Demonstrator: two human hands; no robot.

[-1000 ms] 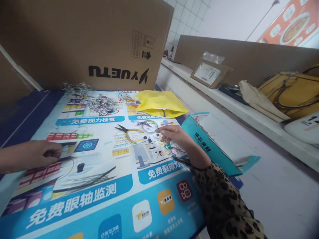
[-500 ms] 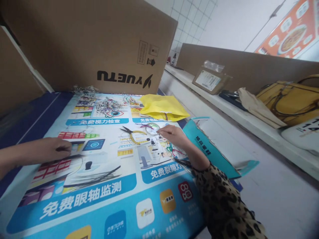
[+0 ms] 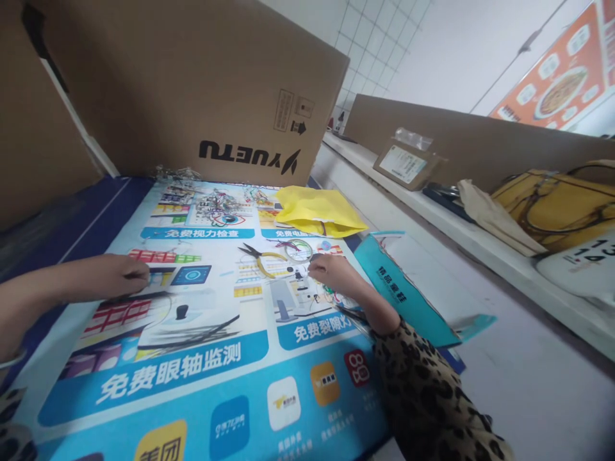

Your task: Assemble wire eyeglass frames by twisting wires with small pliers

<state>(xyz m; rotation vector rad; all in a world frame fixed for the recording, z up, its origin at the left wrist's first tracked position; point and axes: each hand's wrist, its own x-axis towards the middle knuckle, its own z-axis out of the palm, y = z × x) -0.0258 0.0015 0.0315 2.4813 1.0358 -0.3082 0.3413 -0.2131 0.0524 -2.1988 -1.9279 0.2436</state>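
Note:
My left hand (image 3: 122, 275) is closed above the left part of the printed poster sheet (image 3: 192, 403); what it holds, if anything, is too fine to make out. Over the sheet's right side, my right hand (image 3: 336, 275) is closed with the fingertips pinched, and their content is also unclear. Close to those fingertips lies a round clear ring or coil (image 3: 298, 250) with purple strands by it. Cutting pliers (image 3: 264, 259) with yellow handles lie left of the coil, jaws apart. Under my right wrist, a dark slim metal tool (image 3: 353, 314) is partly hidden beside coloured threads.
Tangled wires or threads (image 3: 221, 205) lie farther back, near a yellow pouch (image 3: 319, 211). A large cardboard box (image 3: 192, 83) stands behind. To the right are a torn teal packet (image 3: 403, 294) and a ledge (image 3: 461, 224) bearing a small carton (image 3: 403, 163) and yellow bag (image 3: 557, 205).
The camera view has shifted slightly, moving the scene a little to the right. My right hand sits slightly lower with its fingers more curled. More of my left wrist and sleeve shows.

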